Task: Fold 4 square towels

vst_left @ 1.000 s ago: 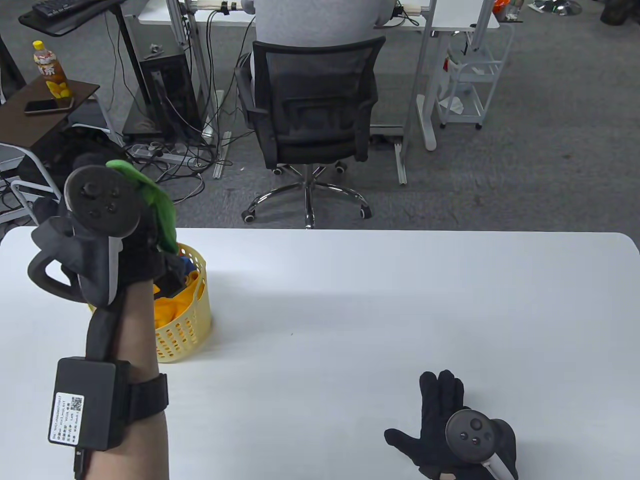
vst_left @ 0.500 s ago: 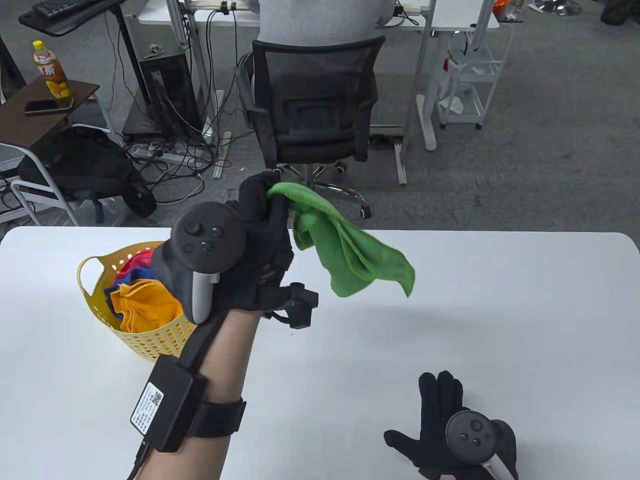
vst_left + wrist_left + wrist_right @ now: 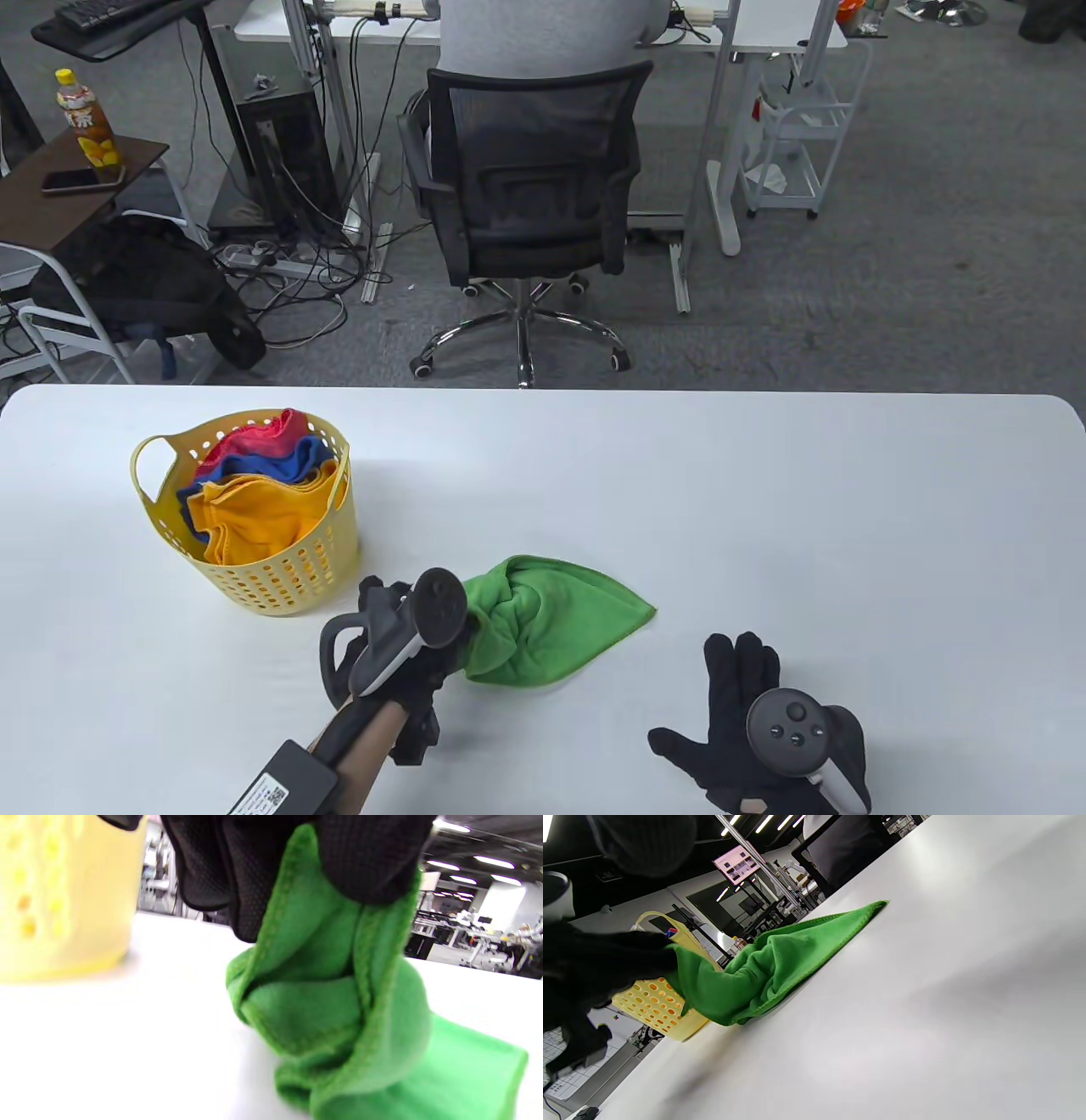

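Table view: left grip [image 3: 407, 645] pinching a green towel [image 3: 551, 620] on the counter [image 3: 764, 509].
Right grip [image 3: 747, 730] rests flat, fingers spread.

An office: desks [image 3: 543, 25], swivel chair [image 3: 526, 195], computer tower [image 3: 284, 161], carpet.
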A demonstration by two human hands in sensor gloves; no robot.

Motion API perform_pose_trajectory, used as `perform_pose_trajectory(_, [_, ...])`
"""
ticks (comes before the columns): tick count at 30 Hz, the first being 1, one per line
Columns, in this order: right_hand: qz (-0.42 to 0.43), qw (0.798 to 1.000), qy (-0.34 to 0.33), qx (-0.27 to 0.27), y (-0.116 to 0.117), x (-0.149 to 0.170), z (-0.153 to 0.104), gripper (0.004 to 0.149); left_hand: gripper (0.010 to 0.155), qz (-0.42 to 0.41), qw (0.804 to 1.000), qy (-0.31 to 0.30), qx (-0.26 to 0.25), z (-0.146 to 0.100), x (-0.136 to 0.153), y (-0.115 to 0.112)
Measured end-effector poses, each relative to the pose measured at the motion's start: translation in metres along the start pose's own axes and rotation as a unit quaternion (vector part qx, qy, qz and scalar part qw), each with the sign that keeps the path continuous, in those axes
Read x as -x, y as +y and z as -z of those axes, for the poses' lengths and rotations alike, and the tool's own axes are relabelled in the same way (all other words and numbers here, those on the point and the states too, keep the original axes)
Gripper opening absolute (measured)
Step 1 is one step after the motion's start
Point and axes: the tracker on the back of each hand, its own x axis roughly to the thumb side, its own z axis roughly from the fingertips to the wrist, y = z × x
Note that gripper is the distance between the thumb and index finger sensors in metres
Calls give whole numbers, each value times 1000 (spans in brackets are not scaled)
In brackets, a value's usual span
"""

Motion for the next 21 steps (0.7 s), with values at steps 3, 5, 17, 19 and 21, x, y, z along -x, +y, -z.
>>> perform_pose_trajectory(3, [-9,1000,14,0,5,0,6,109,44,-116,992,6,49,3,25,-14])
perform_pose_trajectory(5, [-11,1000,13,2,5,-4,6,108,42,-180,982,8,63,6,36,-19])
perform_pose_trajectory(17, [-35,988,-138,63,-35,-130,33,85,44,-247,962,-80,83,0,32,-2])
perform_pose_trajectory(19, [-42,985,-157,62,-31,-142,60,77,43,-241,961,-106,88,-3,26,0])
perform_pose_trajectory(21, [-53,984,-164,52,-18,-145,92,71,44,-224,965,-117,77,-6,23,5])
